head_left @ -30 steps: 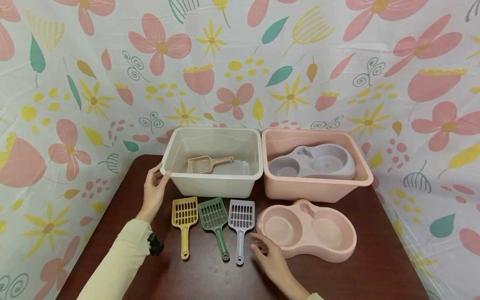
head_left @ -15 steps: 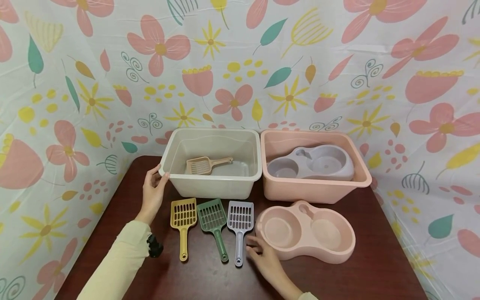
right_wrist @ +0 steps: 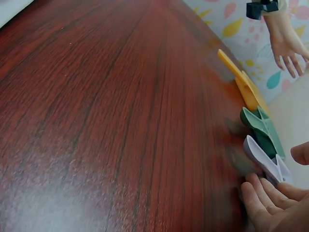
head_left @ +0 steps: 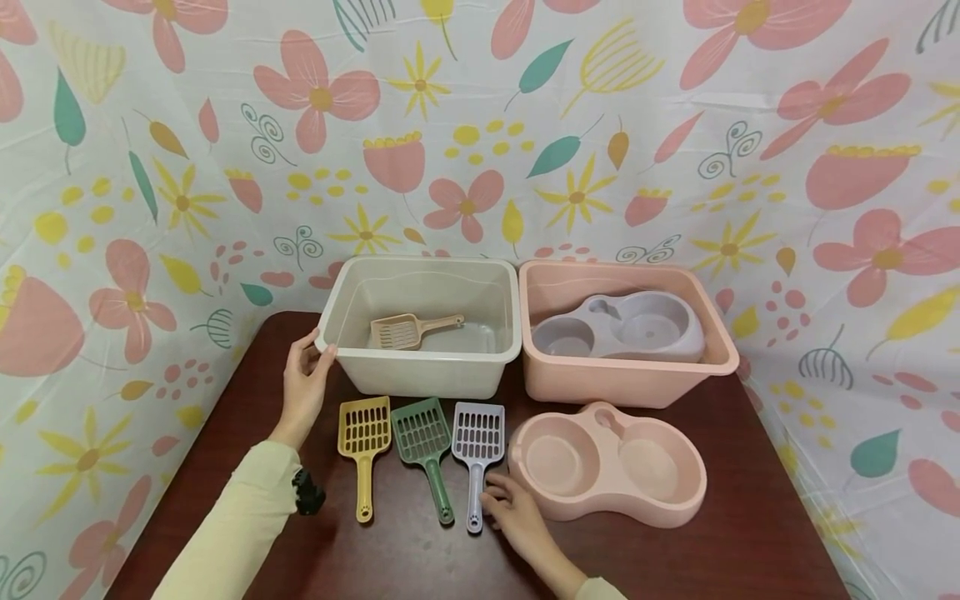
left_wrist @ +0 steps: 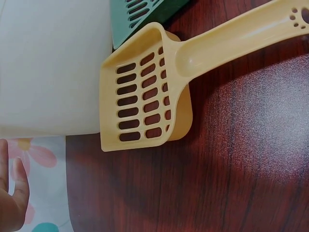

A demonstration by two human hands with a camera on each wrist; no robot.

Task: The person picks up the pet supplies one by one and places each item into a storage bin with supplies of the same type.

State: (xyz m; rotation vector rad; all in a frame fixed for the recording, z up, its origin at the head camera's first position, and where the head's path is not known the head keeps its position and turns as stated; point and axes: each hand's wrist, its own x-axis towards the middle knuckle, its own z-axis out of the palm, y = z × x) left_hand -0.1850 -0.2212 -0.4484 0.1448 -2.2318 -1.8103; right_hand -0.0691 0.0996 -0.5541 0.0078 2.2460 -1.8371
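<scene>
My left hand [head_left: 302,390] touches the front left corner of the off-white litter box [head_left: 420,375], thumb and fingers extended at its rim. A yellow litter scoop [head_left: 364,483] lies beside a green scoop [head_left: 435,483] and a lavender scoop [head_left: 475,487], all slotted ends toward the box. In the left wrist view the yellow scoop [left_wrist: 207,50] fills the middle. My right hand [head_left: 520,518] is low over the table, its fingertips right at the lavender scoop's handle and the fingers loosely extended. The right wrist view has these fingers [right_wrist: 258,198] beside the lavender scoop [right_wrist: 263,157].
Inside the off-white box lies a beige scoop [head_left: 438,323]. To its right stands a pink litter box [head_left: 615,383] holding a grey double bowl [head_left: 611,321]. A pink double bowl [head_left: 611,471] sits in front of it on the dark wooden table [head_left: 412,567]. Flowered cloth [head_left: 465,125] hangs behind.
My right hand has moved left from the pink double bowl's edge to the lavender scoop's handle. My left hand stays at the off-white box's corner.
</scene>
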